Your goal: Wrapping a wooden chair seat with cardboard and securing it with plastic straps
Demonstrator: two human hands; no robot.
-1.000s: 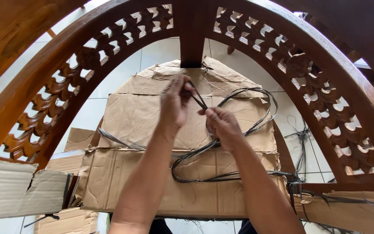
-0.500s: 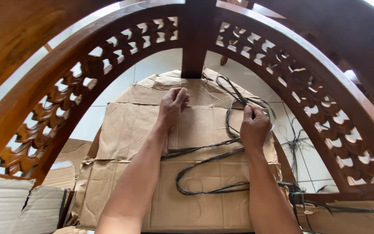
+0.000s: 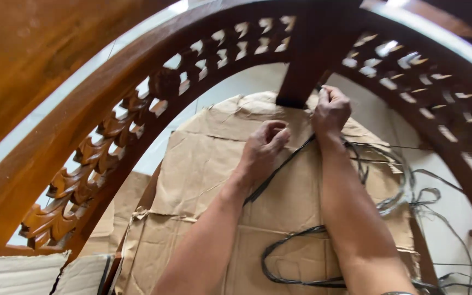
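Observation:
A dark flat strap (image 3: pixel 279 169) runs in loops over the brown cardboard (image 3: pixel 203 180) that covers the middle of a carved wooden arch frame (image 3: pixel 154 93). My left hand (image 3: pixel 263 147) rests on the cardboard with its fingers curled over the strap. My right hand (image 3: pixel 331 109) is higher up, closed around the strap's end beside the frame's dark centre post (image 3: pixel 307 65). The strap stretches between both hands and trails down under my right forearm into loose coils (image 3: pixel 296 262).
Carved leaf openwork (image 3: pixel 88 158) lines the arch on both sides. More loose strap (image 3: pixel 427 202) lies on the white tiled floor at the right. Pale cardboard sheets (image 3: pixel 23 273) sit at the lower left. A wide wooden board (image 3: pixel 23 49) fills the upper left.
My right hand moved up with the strap to the centre post. My left hand shifted right and took hold of the strap. The view swung left.

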